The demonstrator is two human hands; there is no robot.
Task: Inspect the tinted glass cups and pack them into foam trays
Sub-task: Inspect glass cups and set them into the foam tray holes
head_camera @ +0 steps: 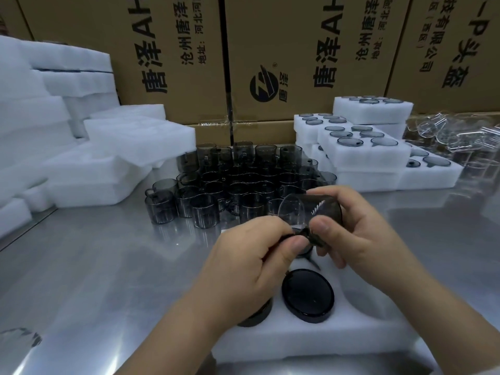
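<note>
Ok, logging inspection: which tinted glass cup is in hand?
The tinted glass cup tipped sideways between left hand and right hand; the rest stand on the steel table or fill white foam trays.

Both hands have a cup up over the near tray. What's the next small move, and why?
Probably lower the held cup into the near foam tray, beside the seated cup. The left hand pinches its handle and the right hand grips its body, tilted sideways directly above that tray.

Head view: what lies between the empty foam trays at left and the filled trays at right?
A cluster of loose tinted glass cups standing on the steel table, shown in the head view.
</note>
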